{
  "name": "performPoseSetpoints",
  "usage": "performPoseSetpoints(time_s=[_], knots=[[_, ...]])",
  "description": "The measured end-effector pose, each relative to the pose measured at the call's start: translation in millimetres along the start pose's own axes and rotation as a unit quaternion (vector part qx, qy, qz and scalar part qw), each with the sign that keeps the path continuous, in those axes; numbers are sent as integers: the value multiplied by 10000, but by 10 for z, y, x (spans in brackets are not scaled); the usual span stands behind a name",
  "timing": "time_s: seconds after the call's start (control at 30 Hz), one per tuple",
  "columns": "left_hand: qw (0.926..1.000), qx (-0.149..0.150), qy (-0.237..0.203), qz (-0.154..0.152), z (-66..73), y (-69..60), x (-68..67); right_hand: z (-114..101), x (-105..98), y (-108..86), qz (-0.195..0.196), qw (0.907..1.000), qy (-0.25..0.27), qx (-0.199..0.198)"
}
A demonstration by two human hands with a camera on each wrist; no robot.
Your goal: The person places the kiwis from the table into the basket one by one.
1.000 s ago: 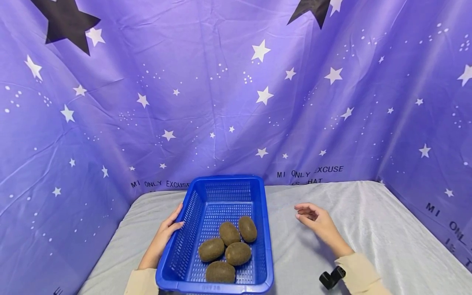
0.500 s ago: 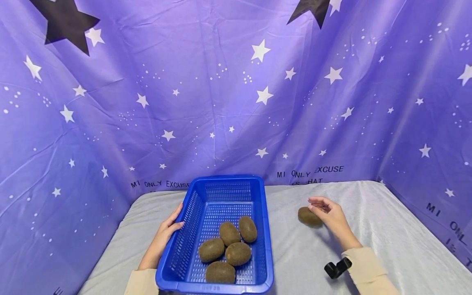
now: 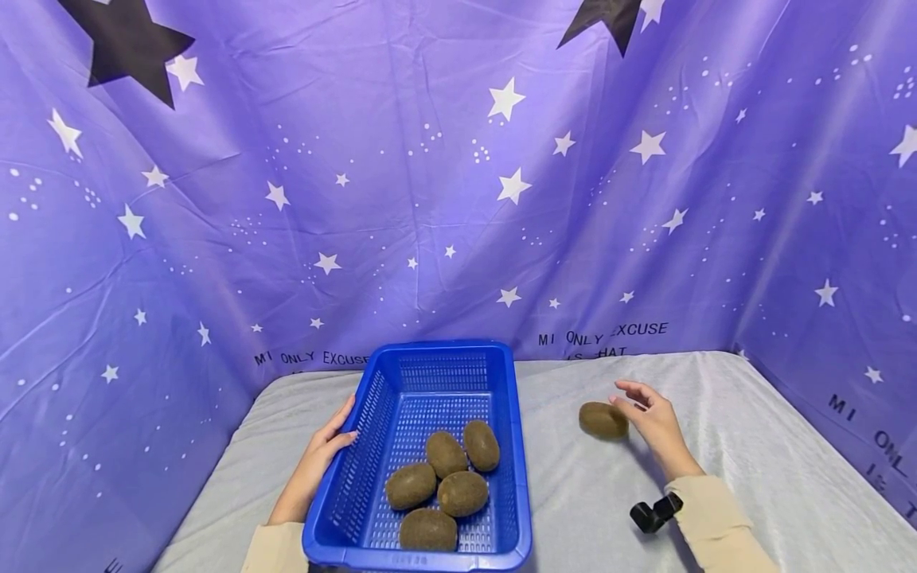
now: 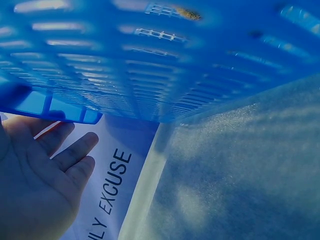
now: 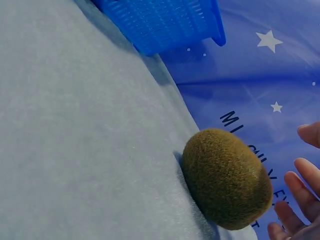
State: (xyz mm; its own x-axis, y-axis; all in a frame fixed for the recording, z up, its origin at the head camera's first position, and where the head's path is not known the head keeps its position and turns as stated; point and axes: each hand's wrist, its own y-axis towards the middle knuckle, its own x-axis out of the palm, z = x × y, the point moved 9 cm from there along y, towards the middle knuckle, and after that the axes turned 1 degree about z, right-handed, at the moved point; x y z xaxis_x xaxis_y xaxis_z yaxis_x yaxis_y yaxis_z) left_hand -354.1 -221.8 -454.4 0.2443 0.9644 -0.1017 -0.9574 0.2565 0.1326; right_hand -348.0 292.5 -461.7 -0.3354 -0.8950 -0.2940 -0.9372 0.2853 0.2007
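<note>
My left hand (image 3: 318,458) grips the left rim of the blue plastic basket (image 3: 524,477). Its thumb lies over the rim; in the left wrist view the fingers (image 4: 75,150) extend along the outside, under the edge. Several brown fuzzy kiwifruits, one a kiwi (image 3: 462,493), lie in the basket's near half. Another kiwi (image 3: 602,420) rests on the grey cloth to the right of the basket. My right hand (image 3: 653,423) hovers at that kiwi's right side, its fingers loosely spread and holding nothing. The right wrist view shows this kiwi (image 5: 226,180) apart from the fingertips.
A grey plush cloth (image 3: 573,509) covers the table. Purple star-printed curtains (image 3: 430,199) hang at the back and both sides, close to the basket's far end. A small black camera (image 3: 655,513) sits at my right sleeve.
My right hand has moved right, away from the loose kiwi. That kiwi was not visible one second ago and now shows fully on the cloth. My left hand and the basket stay put.
</note>
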Motion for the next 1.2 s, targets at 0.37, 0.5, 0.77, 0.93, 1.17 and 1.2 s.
performPoseSetpoints(time_s=[0.37, 0.5, 0.77, 0.93, 1.17, 1.2], knots=[[9999, 71, 95, 52, 4, 7, -17, 177, 103, 12, -386, 9986, 157, 322], [10000, 63, 64, 19, 10, 8, -13, 216, 150, 10, -533, 9975, 291, 365], [9999, 90, 60, -10, -5, 20, -7, 317, 252, -35, -961, 9931, 284, 607], [10000, 8, 37, 17, -8, 23, 4, 325, 282, -59, -1097, 9924, 194, 532], [10000, 16, -61, -38, -7, 15, 5, 353, 290, -54, -1165, 9916, 167, 532], [10000, 24, -66, -45, -8, 13, 3, 356, 292, -48, -1163, 9917, 171, 521]])
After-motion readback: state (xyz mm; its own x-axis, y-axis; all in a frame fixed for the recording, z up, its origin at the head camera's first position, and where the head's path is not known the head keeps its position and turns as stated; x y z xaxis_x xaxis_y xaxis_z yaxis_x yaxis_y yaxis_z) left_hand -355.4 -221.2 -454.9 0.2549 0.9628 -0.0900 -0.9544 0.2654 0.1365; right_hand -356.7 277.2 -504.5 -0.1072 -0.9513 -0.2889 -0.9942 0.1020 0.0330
